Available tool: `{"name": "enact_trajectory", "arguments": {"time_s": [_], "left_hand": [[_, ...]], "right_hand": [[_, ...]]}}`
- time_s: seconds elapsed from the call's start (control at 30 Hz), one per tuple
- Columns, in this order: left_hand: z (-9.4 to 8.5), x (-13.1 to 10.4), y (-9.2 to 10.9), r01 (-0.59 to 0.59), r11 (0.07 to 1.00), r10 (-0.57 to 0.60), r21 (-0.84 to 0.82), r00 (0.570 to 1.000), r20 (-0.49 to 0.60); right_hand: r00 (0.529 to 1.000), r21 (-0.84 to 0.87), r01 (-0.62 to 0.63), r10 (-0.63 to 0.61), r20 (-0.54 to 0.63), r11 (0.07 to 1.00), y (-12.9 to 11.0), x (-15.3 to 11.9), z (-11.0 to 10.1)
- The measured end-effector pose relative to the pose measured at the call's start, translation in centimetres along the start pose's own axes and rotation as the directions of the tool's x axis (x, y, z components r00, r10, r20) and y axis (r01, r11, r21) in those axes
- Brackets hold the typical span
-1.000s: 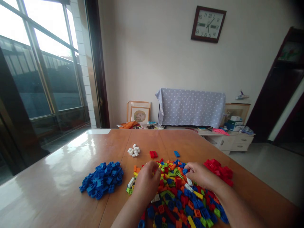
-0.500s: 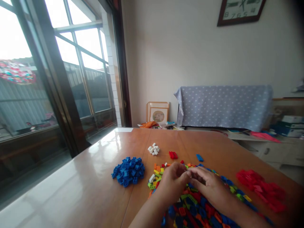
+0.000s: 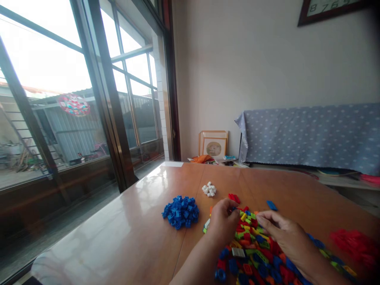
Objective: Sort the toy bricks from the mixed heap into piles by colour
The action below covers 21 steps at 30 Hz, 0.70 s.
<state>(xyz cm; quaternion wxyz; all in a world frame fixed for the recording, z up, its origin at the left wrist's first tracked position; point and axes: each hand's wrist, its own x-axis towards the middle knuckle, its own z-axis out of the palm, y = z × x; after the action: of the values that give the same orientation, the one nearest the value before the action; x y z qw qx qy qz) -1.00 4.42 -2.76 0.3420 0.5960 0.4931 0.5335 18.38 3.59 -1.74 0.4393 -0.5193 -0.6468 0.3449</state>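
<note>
My left hand (image 3: 225, 219) is over the left edge of a mixed pile of colored bricks (image 3: 252, 253), its thumb and fingers pinched together; a bit of blue shows at the fingertips. On the pile's right side, my right hand (image 3: 282, 227) has thumb and fingers closed near an orange piece, and what lies between them is too small to make out. A heap of blue bricks (image 3: 181, 212) sits left of my left hand. Beyond the hands are a small white heap (image 3: 209, 189), a few red bricks (image 3: 234, 198) and a blue piece (image 3: 271, 205).
A red heap (image 3: 354, 246) lies at the right of the wooden table (image 3: 130, 229). Behind the table are framed pictures (image 3: 213, 147) and a spotted grey-blue cloth (image 3: 308, 136). Large windows stand at the left.
My hands have moved apart from each other, uncovering more of the mixed pile between them. The view has turned left, so the heaps and the table appear shifted to the right.
</note>
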Motion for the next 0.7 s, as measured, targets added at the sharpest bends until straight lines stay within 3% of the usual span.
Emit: {"name": "enact_trajectory", "arguments": {"time_s": [0.13,0.23,0.37,0.57,0.6,0.7], "left_hand": [[-1.6,1.1,-1.0,-0.031,0.995,0.043,0.090,0.989,-0.140],[-3.1,1.9,-1.4,-0.031,0.993,0.059,0.115,0.966,-0.252],[-5.7,2.7,-1.7,0.026,0.964,0.078,0.265,0.924,-0.375],[-10.1,2.6,-1.0,0.120,0.914,0.095,0.387,0.865,-0.493],[-10.5,2.4,-0.7,0.156,0.884,0.109,0.441,0.848,-0.519],[-11.3,1.9,-0.3,0.324,0.676,0.144,0.662,0.823,-0.550]], "right_hand": [[0.999,0.112,-0.053,0.054,-0.005,0.992,-3.3,-0.2,0.2],[0.999,0.197,-0.033,0.028,0.028,0.980,-4.1,-0.2,1.0],[1.000,0.214,0.007,-0.004,-0.014,0.977,-1.8,-0.2,3.1],[0.976,-0.101,0.174,-0.186,-0.114,0.979,1.1,-0.5,4.4],[0.972,-0.142,0.187,-0.205,-0.119,0.972,1.1,-0.6,4.2],[0.966,-0.195,0.212,-0.236,-0.108,0.958,0.9,-0.8,3.8]]}}
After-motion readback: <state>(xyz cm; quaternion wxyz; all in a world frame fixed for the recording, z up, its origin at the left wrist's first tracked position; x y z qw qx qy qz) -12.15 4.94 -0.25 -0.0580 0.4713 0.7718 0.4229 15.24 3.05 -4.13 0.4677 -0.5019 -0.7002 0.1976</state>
